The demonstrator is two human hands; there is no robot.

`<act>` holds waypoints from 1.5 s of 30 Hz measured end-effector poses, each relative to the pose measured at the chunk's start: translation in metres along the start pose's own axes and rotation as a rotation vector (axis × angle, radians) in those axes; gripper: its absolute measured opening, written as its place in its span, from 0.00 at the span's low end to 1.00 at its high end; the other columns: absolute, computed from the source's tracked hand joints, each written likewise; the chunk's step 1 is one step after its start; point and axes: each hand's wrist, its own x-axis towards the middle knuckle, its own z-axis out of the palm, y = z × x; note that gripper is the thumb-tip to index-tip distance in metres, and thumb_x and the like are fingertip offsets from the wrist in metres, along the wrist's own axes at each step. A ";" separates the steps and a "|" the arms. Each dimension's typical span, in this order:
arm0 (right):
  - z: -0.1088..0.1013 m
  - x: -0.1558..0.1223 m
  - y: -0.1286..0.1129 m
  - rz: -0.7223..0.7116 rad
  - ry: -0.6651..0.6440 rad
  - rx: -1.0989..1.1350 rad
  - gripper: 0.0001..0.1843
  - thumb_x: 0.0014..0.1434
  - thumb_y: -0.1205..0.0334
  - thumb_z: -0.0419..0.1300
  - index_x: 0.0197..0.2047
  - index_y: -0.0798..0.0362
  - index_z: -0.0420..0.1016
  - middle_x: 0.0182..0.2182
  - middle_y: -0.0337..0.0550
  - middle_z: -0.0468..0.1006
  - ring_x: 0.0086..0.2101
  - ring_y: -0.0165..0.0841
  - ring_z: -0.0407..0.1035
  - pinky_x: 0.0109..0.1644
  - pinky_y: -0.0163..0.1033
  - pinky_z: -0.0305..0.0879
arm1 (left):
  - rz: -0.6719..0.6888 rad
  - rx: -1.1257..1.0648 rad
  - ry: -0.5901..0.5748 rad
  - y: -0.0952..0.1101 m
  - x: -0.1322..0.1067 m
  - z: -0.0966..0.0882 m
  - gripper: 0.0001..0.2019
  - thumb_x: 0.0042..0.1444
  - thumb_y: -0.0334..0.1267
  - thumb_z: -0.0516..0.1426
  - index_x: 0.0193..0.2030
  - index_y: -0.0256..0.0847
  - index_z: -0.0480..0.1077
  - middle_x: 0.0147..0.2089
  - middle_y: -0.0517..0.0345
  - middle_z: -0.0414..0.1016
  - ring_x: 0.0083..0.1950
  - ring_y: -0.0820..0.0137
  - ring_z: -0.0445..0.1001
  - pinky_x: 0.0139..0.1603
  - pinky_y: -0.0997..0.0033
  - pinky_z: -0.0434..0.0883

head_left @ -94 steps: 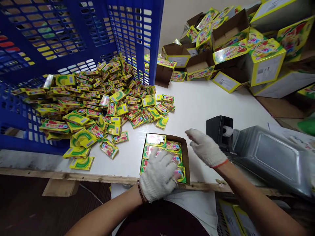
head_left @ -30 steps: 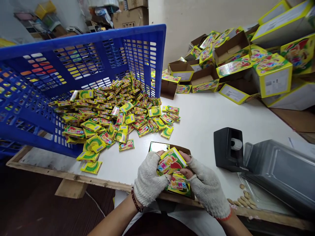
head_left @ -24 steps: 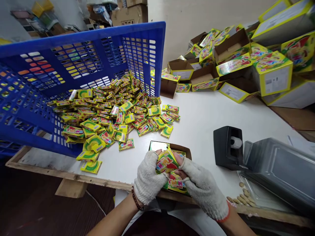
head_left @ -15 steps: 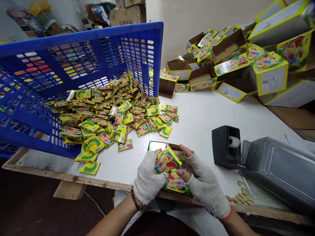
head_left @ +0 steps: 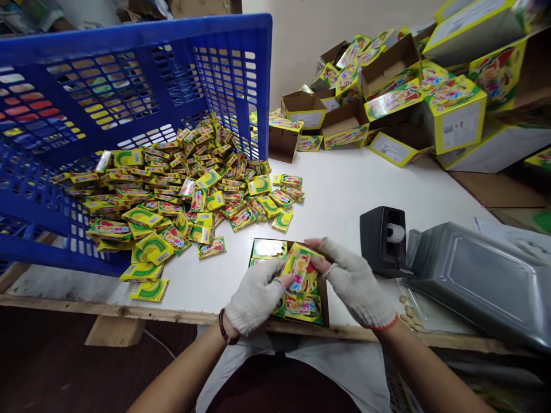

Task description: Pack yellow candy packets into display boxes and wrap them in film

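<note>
My left hand (head_left: 260, 292), in a white fingerless knit glove, grips the lower left of a small yellow-and-green printed box (head_left: 301, 267) marked TWINS. On the upper right of that same box are the fingers of my right hand (head_left: 355, 281), gloved alike. It is tilted above an open carton (head_left: 326, 304) with brown inner walls at the table's near edge. Similar small boxes (head_left: 303, 310) lie flat inside the carton, partly covered by my hands.
A blue plastic crate (head_left: 256, 74) lies on its side at left, small boxes (head_left: 172, 195) spilling out. Printed cartons (head_left: 456, 120) are piled at the back right. A black tape dispenser (head_left: 381, 238) and a grey clear-lidded bin (head_left: 477, 275) stand at right, near peanut-like pieces (head_left: 408, 315).
The held box has turned more upright, and my right fingers have closed on its right side. My hands sit slightly further apart. The whole view has shifted a little.
</note>
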 end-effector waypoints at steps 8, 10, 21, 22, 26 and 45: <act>-0.021 0.037 -0.008 0.034 -0.264 -0.439 0.11 0.59 0.57 0.54 0.40 0.53 0.72 0.34 0.42 0.80 0.34 0.34 0.73 0.35 0.35 0.67 | 0.175 0.287 0.222 -0.019 0.013 0.002 0.15 0.65 0.44 0.53 0.50 0.38 0.74 0.43 0.51 0.79 0.46 0.63 0.76 0.51 0.62 0.74; -0.019 0.053 -0.009 0.076 -0.473 -0.751 0.12 0.59 0.62 0.53 0.43 0.53 0.75 0.37 0.45 0.82 0.36 0.35 0.74 0.35 0.34 0.66 | 0.271 0.431 0.328 -0.036 0.009 0.003 0.17 0.64 0.43 0.53 0.54 0.36 0.72 0.52 0.43 0.77 0.56 0.57 0.74 0.59 0.55 0.71; 0.039 0.089 0.016 0.061 -0.916 -1.162 0.14 0.52 0.70 0.60 0.40 0.57 0.85 0.39 0.58 0.84 0.39 0.45 0.79 0.40 0.42 0.69 | -0.112 0.921 0.438 -0.118 0.003 -0.084 0.12 0.60 0.31 0.55 0.49 0.39 0.72 0.51 0.46 0.74 0.56 0.58 0.72 0.60 0.56 0.71; 0.038 0.090 0.019 0.056 -0.915 -1.158 0.14 0.52 0.70 0.60 0.40 0.57 0.85 0.37 0.56 0.84 0.37 0.44 0.79 0.39 0.41 0.69 | -0.164 0.959 0.415 -0.123 0.004 -0.096 0.11 0.58 0.32 0.56 0.47 0.38 0.73 0.49 0.46 0.74 0.54 0.57 0.73 0.57 0.56 0.72; 0.038 0.082 0.029 0.065 -0.863 -1.157 0.14 0.54 0.69 0.60 0.42 0.54 0.84 0.37 0.54 0.83 0.35 0.43 0.78 0.35 0.40 0.67 | -0.240 1.011 0.377 -0.139 0.008 -0.120 0.13 0.52 0.34 0.62 0.46 0.38 0.72 0.52 0.44 0.71 0.54 0.54 0.72 0.55 0.58 0.70; 0.018 0.030 0.002 -0.160 -0.292 -0.092 0.28 0.62 0.59 0.56 0.64 0.52 0.64 0.51 0.48 0.79 0.47 0.37 0.74 0.50 0.41 0.71 | 0.139 -0.011 0.437 -0.027 0.024 -0.013 0.30 0.51 0.43 0.63 0.60 0.37 0.65 0.54 0.47 0.73 0.52 0.63 0.75 0.55 0.63 0.73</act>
